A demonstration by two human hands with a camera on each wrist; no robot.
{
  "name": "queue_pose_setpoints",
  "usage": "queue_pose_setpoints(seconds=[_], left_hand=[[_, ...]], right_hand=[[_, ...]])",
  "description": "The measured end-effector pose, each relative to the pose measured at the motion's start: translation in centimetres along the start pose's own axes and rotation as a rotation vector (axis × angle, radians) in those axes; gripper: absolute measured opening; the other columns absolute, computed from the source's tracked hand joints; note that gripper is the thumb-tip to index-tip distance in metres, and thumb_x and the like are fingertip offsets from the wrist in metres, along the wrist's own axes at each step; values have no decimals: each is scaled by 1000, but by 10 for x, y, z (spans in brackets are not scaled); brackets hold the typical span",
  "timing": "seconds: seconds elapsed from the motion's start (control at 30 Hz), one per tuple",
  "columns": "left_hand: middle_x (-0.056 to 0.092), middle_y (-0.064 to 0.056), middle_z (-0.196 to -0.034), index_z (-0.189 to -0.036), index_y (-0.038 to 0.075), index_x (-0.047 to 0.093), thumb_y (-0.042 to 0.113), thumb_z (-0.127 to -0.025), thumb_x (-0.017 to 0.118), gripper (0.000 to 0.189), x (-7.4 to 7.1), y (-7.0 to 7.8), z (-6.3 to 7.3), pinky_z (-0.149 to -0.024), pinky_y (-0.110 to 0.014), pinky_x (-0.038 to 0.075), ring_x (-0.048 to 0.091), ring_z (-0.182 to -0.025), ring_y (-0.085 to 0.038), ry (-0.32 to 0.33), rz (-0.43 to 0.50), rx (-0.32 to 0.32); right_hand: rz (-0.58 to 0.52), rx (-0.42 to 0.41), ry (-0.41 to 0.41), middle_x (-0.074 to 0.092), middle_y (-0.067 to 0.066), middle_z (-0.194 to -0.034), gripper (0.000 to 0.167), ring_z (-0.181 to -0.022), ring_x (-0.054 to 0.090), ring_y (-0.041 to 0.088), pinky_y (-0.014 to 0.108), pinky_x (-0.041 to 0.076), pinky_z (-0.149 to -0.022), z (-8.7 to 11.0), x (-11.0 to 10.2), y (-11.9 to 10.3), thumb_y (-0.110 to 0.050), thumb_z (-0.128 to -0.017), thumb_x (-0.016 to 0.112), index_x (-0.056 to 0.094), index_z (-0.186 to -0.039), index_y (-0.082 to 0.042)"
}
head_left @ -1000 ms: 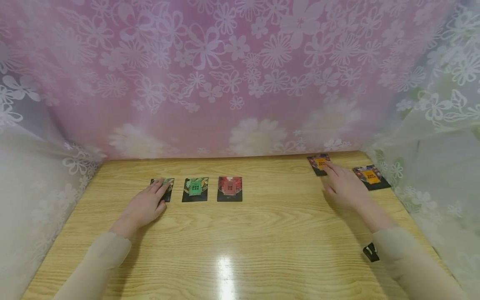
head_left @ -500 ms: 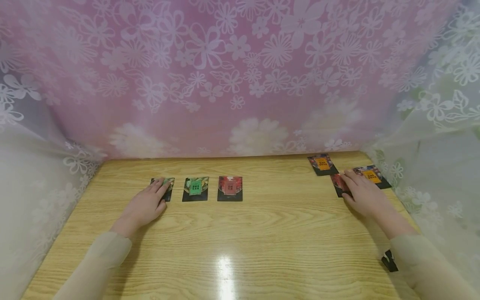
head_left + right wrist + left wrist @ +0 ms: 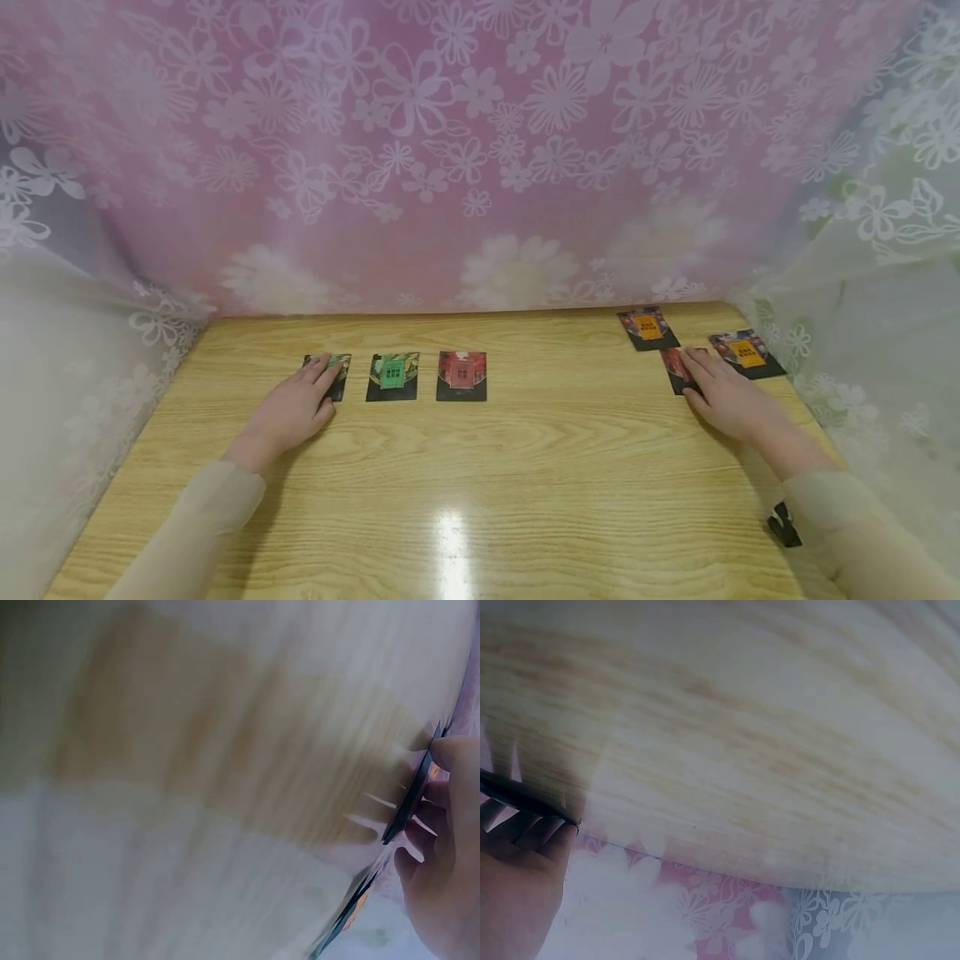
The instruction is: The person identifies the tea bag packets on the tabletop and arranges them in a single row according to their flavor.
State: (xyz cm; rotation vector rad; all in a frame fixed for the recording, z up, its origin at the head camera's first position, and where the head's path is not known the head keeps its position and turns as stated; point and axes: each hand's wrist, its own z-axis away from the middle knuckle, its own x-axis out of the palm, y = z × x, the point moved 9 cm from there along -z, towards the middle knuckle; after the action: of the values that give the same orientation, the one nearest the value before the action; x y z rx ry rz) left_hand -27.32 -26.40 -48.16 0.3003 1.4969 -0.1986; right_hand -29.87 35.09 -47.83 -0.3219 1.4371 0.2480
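My left hand (image 3: 292,408) rests with extended fingers on a dark-bottomed packet with green print (image 3: 338,386), mostly covered by those fingers. In the left wrist view the packet (image 3: 526,799) is a thin dark edge under the fingertips. On the right, my right hand (image 3: 726,398) lies over a red-and-black packet (image 3: 674,372), its fingers spread across the top and hiding its right part. Two packets with orange labels flank this hand: one (image 3: 647,327) behind it to the left, the other (image 3: 748,353) to its right. The right wrist view shows fingers touching a packet edge (image 3: 409,799).
Between the hands lie a green-labelled packet (image 3: 392,377) and a red packet (image 3: 461,376), flat and side by side. A black object (image 3: 783,525) shows by the right cuff. Flowered pink curtain (image 3: 480,167) hangs behind the wooden table (image 3: 525,483); pale sheets border both sides.
My right hand has left the rear orange-labelled packet, moving right and nearer to me onto the red-and-black packet, where it now stays. The left hand has kept its place.
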Motion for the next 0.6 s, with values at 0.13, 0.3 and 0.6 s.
queue_pose_setpoints(seconds=[0.13,0.3,0.6], left_hand=[[32,-31,-169,-165,-1,34,26,-108,47,64,-1,0,0,-125,-62,38,35,-156,-49,5,-10,4],[33,-31,-169,-165,-1,35,26,-108,48,64,-2,-1,1,-124,-63,39,36,-155,-50,12,-11,5],[33,-31,-169,-165,-1,34,26,-108,47,64,-2,0,1,-125,-63,39,36,-156,-50,24,-8,13]], right_hand=[[-49,-4,-1,25,39,-167,67,-151,27,61,74,29,-122,0,3,-4,-25,-113,49,24,-163,12],[-76,-26,14,22,43,-165,66,-149,27,63,75,30,-120,1,4,-14,-20,-113,48,22,-162,16],[-62,-32,53,25,43,-164,65,-148,30,63,74,32,-120,5,2,-34,-17,-111,52,27,-159,18]])
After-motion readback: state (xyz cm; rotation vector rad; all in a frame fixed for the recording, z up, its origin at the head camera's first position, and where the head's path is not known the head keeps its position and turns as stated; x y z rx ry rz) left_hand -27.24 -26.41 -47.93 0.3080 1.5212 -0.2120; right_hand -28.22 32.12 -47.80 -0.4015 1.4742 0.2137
